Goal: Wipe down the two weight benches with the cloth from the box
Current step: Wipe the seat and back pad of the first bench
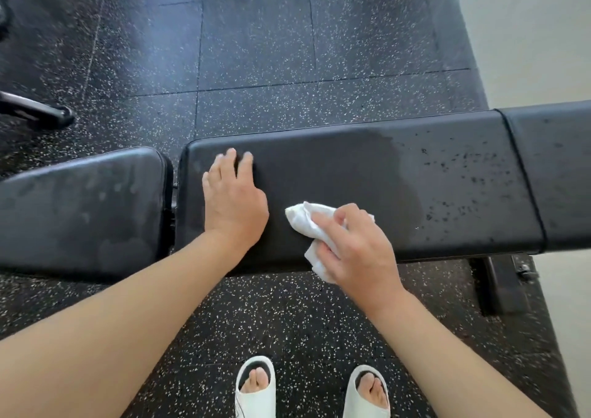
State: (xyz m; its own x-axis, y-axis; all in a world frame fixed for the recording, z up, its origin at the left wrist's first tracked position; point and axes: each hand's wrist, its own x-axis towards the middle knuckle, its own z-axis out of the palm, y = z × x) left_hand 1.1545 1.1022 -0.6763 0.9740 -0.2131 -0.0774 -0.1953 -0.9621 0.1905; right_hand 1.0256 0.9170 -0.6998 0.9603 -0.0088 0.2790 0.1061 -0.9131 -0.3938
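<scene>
From the head camera we see our right hand (pixel 355 251) grasping the bunched white cloth (pixel 315 225), which pokes out past its fingertips onto the black bench pad (pixel 399 174). Our left hand (pixel 235 201) lies flat beside it, fingers released and spread on the pad; droplets (pixel 463 174) speckle the pad beyond the right knuckles.

My white open-toed slippers (pixel 311 389) stand at six o'clock on the black speckled rubber floor (pixel 256 49). A dark metal bar (pixel 35 110) lies at nine o'clock.
</scene>
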